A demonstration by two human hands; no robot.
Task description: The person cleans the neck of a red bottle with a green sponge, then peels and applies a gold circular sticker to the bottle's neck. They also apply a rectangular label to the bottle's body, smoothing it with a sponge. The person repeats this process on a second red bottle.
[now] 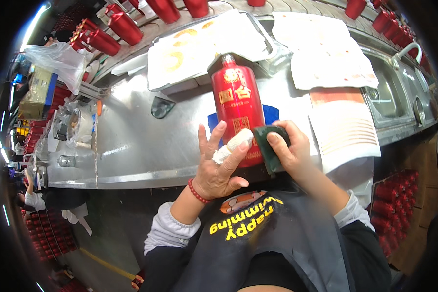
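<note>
A large red bottle (pixel 237 95) with gold characters lies before me, its capless-looking neck pointing away and resting at a dark stand (pixel 214 66). My left hand (pixel 219 164) is spread over the bottle's lower left side, palm mostly hidden. One of its fingers wears a white wrap (pixel 233 146); whether the fingertips touch the bottle I cannot tell. My right hand (pixel 292 146) grips a dark green flat pad or scraper (pixel 268 149) against or close beside the bottle's lower right edge. A blue cloth or pad (pixel 271 112) shows beneath the bottle.
Decal sheets with gold shapes fill a tray (pixel 275 45) behind the bottle. More printed sheets (pixel 325 54) lie to the right, beside a steel sink (pixel 387 91). A dark translucent scraper (pixel 162 107) rests on the steel table (pixel 131 135). Red bottles (pixel 126 27) stand on a conveyor beyond.
</note>
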